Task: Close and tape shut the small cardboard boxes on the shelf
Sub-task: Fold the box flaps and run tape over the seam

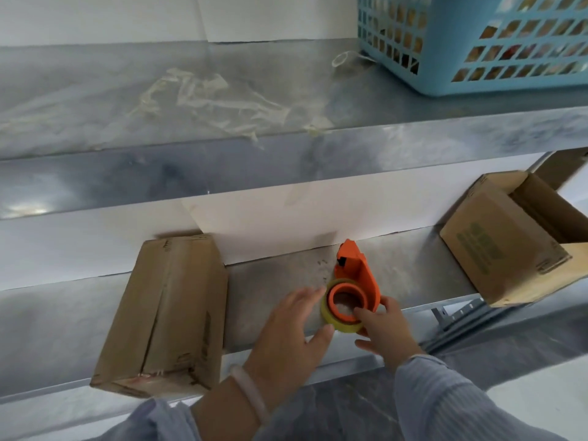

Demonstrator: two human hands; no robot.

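An orange tape dispenser (358, 275) with a yellowish tape roll (327, 316) lies on the lower metal shelf (270, 300). My left hand (286, 338) touches the roll's left side, thumb under its near edge and fingers loosely curved. My right hand (385, 329) holds the dispenser's right side, one finger on the orange hub. A closed cardboard box (165, 313) stands to the left, its top flaps meeting at a seam. An open cardboard box (509, 243) sits at the right end, flaps up.
The upper metal shelf (222, 148) juts out above the lower one, with crumpled used tape strips (216, 100) on it and a blue plastic basket (477, 43) at its right. A white wall backs both shelves. Grey floor shows below.
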